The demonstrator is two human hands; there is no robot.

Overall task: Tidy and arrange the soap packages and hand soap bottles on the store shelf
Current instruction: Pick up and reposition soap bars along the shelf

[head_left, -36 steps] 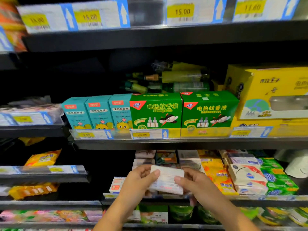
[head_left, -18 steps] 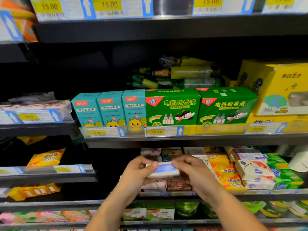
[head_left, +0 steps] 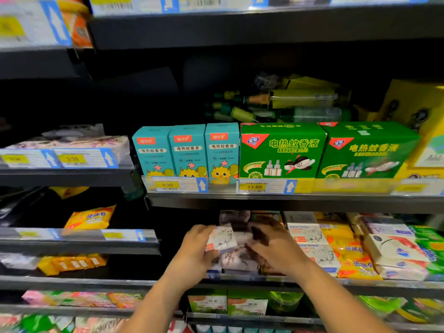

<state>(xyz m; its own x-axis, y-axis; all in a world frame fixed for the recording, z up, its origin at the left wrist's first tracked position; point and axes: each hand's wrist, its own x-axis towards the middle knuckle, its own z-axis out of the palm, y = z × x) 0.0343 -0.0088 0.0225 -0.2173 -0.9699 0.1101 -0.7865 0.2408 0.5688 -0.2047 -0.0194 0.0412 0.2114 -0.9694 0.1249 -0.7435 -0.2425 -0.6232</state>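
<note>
Both hands reach into the soap shelf (head_left: 300, 280) below the green boxes. My left hand (head_left: 195, 251) grips a small white soap package (head_left: 221, 239) with a grey ink drawing, held at the front of a stack of similar pale packages (head_left: 236, 259). My right hand (head_left: 274, 248) lies to the right of that package with its fingers curled around a dark brown package (head_left: 260, 234). White Goat Soap boxes (head_left: 307, 234), yellow soap packs (head_left: 348, 251) and white bagged soaps (head_left: 394, 251) lie to the right. The image is motion-blurred.
On the shelf above stand three teal boxes (head_left: 187, 150), two green mosquito-liquid boxes (head_left: 283, 150) and a yellow carton (head_left: 422, 121). Bottles (head_left: 288, 106) lie behind them. Left shelves hold yellow packs (head_left: 89, 217). A lower shelf holds green boxes (head_left: 228, 304).
The hands have moved forward and down into the shelf with the white package, which turned from flat to front-facing. The camera has moved closer and tilted.
</note>
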